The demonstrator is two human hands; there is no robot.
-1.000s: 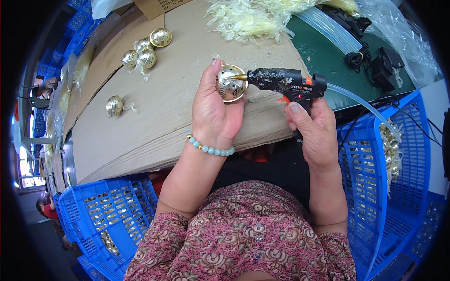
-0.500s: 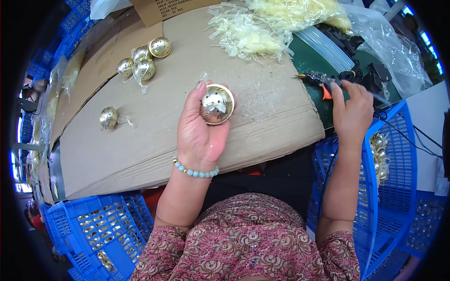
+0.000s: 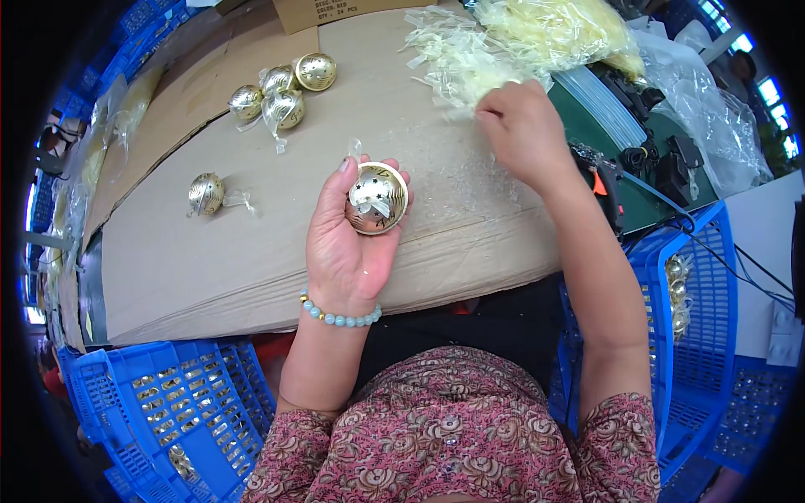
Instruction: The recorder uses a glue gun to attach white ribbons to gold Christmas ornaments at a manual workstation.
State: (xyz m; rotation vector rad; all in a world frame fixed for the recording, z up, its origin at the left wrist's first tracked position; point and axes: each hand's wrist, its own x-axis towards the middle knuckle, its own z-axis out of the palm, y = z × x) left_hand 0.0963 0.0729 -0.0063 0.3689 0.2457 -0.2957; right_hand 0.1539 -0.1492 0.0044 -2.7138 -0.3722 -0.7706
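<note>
At the lower left of the frame, a blue crate [image 3: 126,359] held many gold balls. Above it, a lone ball [image 3: 206,194] with a clear ribbon lay on the cardboard [image 3: 251,277] that covered much of the desk [image 3: 579,126]. Four more balls [image 3: 283,108] sat clustered at the upper left. Near the middle, the left hand [image 3: 340,239], palm up above the cardboard, cupped the gold ball [image 3: 378,186], its fingers curled around it; a whitish ribbon piece showed on the ball's face. A beaded bracelet [image 3: 340,320] circled that wrist. Right of centre, the right hand [image 3: 524,134] was at the edge of the pale yellow ribbons [image 3: 444,63], fingers bent and drawn together; whether they pinched one could not be told. Farther right, a black glue gun [image 3: 605,186] with an orange trigger lay beside clear sticks [image 3: 604,105]. Another blue crate [image 3: 713,293] stood at the right, gold balls inside.
</note>
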